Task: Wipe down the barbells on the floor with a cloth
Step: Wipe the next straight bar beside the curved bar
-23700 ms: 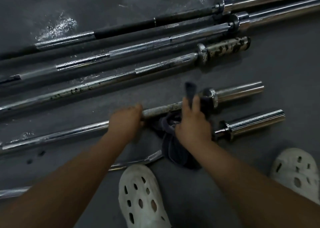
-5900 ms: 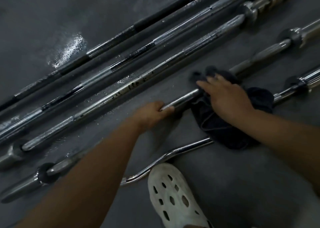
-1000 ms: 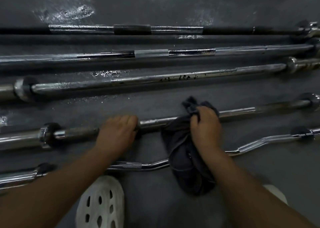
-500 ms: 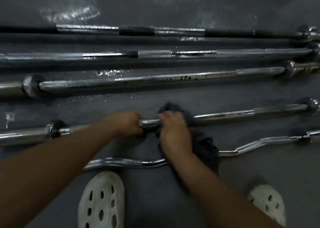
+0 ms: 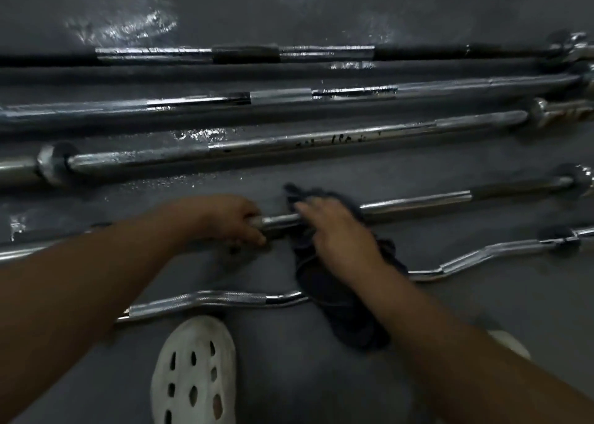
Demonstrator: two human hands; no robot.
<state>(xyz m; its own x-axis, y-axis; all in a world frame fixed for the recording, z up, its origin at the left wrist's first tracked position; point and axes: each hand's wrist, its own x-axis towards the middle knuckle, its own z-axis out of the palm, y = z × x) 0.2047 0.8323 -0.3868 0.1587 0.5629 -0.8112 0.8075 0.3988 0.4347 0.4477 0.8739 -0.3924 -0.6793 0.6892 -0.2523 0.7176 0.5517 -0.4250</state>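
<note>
Both hands on the barbell (image 5: 418,202), cloth (image 5: 337,298) mid-shaft.
On the floor (image 5: 289,378), the left hand (image 5: 221,221) curls its fingers round the shaft; the right hand (image 5: 340,234) presses the dark cloth down, fingers together, curl too blurred to tell. Black marks on the bar behind (image 5: 321,140): unreadable.

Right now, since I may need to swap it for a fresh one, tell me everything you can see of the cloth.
The cloth is dark, navy or charcoal, soft fabric, crumpled and bunched. Its upper end drapes over the short straight barbell, pressed there under the right hand; the rest trails toward the person, crossing over the curl bar and ending on the grey floor. Whether it is wet or dirty cannot be told.
</note>
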